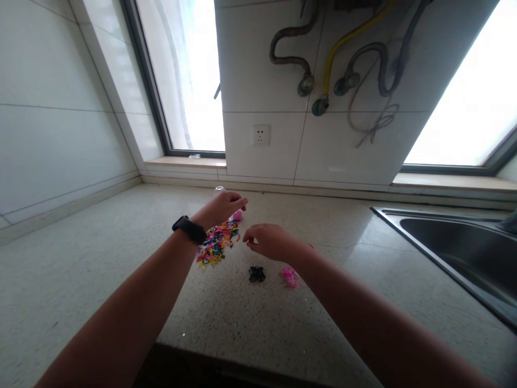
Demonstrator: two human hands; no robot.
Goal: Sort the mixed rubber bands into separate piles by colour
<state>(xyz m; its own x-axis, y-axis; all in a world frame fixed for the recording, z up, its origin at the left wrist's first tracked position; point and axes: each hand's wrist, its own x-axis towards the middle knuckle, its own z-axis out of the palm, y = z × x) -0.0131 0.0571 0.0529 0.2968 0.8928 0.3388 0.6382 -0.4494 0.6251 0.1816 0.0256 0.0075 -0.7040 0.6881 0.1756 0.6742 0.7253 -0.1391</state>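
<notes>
A heap of small multicoloured bands [218, 242] lies on the speckled counter [226, 318], partly hidden by my left wrist. My left hand [226, 207], with a black watch on the wrist, is over the heap's far end, beside a pink round thing [237, 216]. Its fingers are closed; what they hold, if anything, is too small to name. To the right of the heap, my right hand [264, 240] has its thumb and fingertips pinched together, their contents not discernible. Nearer the front edge sit a small black pile [257, 274] and a small pink pile [290, 277], the latter beside my right forearm.
A metal sink [452, 248] is set into the counter at the right. A can-like object [218, 189] stands behind my left hand. The tiled back wall carries a socket [260, 135], hoses and valves [320, 106].
</notes>
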